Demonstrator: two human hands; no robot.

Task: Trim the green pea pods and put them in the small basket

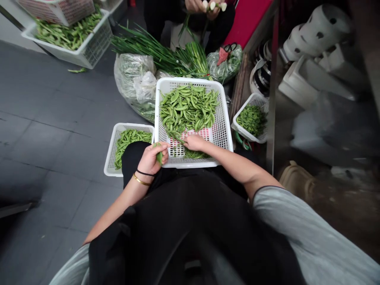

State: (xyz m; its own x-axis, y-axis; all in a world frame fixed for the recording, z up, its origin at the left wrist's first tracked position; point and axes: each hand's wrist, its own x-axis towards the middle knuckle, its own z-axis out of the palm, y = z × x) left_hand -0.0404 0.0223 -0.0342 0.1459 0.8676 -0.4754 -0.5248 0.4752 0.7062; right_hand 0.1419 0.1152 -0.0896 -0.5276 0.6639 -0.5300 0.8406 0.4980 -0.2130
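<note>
A white plastic basket (228, 138) rests over my lap, with a heap of green snow pea pods (190, 105) spread across its far part. At its near left corner, my left hand (150, 158) is closed around a few snow peas (159, 153). My right hand (194, 142) reaches inside the basket, its fingers pinched at a snow pea pod (177, 137) on the near edge of the heap. Thin green trimmings (196, 154) lie in the basket beneath that hand. Left of my knee stands a smaller white basket (109, 158) with more pods in it.
Beyond the basket lie long green stalks (166, 55) and clear bags of greens (133, 75). Another person's hands (196, 5) hold white-ended stalks there. A small basket of leafy greens (252, 118) stands right, beside a metal edge (271, 118). Stacked baskets (92, 51) sit far left.
</note>
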